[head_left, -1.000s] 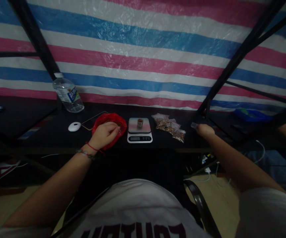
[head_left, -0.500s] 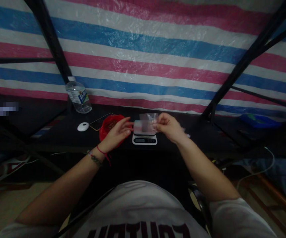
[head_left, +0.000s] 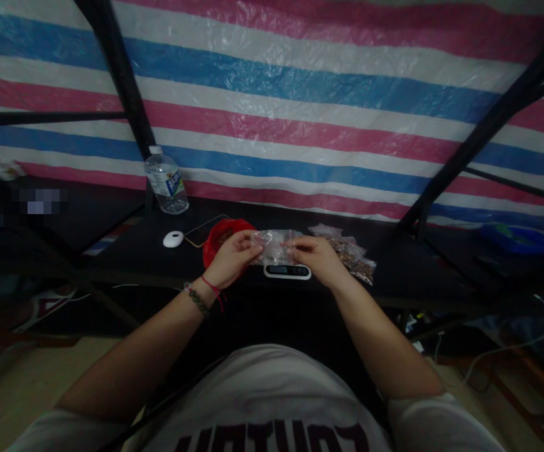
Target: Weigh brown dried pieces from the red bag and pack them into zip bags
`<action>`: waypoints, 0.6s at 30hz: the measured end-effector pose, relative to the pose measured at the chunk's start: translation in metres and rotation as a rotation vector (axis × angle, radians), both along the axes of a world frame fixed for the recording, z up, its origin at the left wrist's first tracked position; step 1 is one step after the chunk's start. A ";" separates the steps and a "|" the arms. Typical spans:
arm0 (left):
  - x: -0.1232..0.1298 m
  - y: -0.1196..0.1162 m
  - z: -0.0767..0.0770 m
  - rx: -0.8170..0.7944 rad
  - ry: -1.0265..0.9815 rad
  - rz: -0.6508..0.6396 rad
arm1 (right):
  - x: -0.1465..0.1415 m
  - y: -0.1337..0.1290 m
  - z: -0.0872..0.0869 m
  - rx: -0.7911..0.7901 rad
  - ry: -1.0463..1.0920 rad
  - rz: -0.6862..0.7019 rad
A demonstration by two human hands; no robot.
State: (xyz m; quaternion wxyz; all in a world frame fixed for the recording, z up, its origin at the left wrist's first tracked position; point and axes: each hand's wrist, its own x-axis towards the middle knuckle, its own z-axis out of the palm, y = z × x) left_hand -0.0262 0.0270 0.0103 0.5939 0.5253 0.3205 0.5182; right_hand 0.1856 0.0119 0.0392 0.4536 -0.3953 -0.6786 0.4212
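Observation:
A clear plastic zip bag (head_left: 274, 247) is stretched between my two hands, looking empty. My left hand (head_left: 234, 254) pinches its left side, and my right hand (head_left: 316, 254) pinches the right side. Beneath the bag sits a small white kitchen scale (head_left: 287, 273); its platform is mostly covered, while the dark display strip shows at the front. Behind my left hand lies a red plastic bag (head_left: 213, 242), open, with brownish contents inside. Beyond my right hand are several filled zip bags (head_left: 364, 270) holding small brown pieces.
A large clear bottle (head_left: 171, 188) stands at the back left of the black table (head_left: 130, 263). In front of it lies a white mouse-shaped object (head_left: 173, 239). A blue tray-like item (head_left: 517, 238) is at far right. Dark metal posts (head_left: 130, 94) frame a striped sheet.
My left hand has gone from open beside the scale to gripping the clear bag's left side. The right hand still holds the bag. The view has shifted, revealing the filled bags.

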 end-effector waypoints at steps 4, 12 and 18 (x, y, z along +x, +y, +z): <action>0.000 0.001 -0.002 -0.031 0.017 -0.020 | 0.009 0.002 -0.010 0.064 -0.060 -0.056; -0.003 0.006 -0.009 -0.002 0.088 0.120 | 0.017 0.002 -0.010 0.227 -0.193 0.017; -0.007 -0.009 -0.001 0.701 0.658 0.336 | 0.007 0.003 -0.024 0.138 -0.213 0.011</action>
